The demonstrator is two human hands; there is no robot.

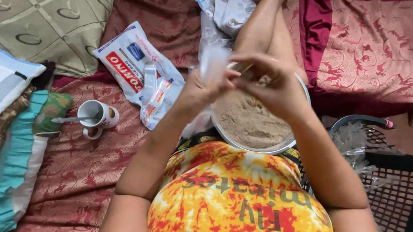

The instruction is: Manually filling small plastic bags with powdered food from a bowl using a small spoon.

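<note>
Head cam looking straight down: both hands meet up over a round metal bowl (284, 143) that sits on the person's lap w/ a heap of tan-brown powder (253, 123) in it. Left hand (200, 87) has its grip closed on a small clear plastic pouch (213, 63), holding it upright just above the bowl's left rim. Right hand (275, 82) is right against it, fingers curled in and pinched toward the pouch mouth, but can't really tell whether it's got the plastic or something tiny between the fingertips, too blurry. Both forearms angle in from the bottom corners, over an orange/yellow tie-dye shirt (238, 205). Person's bare leg (260, 25) stretches out away from the bowl on the bed, w/ a crumpled pile of clear plastic bags (227, 7) beside it near the top. Left of the hands, a white printed packet (131, 61) w/ red and blue marks lies flat on the maroon bedspread (80, 169), a couple of small sachets (155, 101) on its lower edge. Further left, a white mug (96, 115) w/ a spoon (67, 119) sticking out. Cushions (39, 19) and folded cloth stacked along the left edge. On the right, a black plastic basket (405, 200) w/ more clear plastic in it, and a red patterned cushion (374, 51) above that.
</note>
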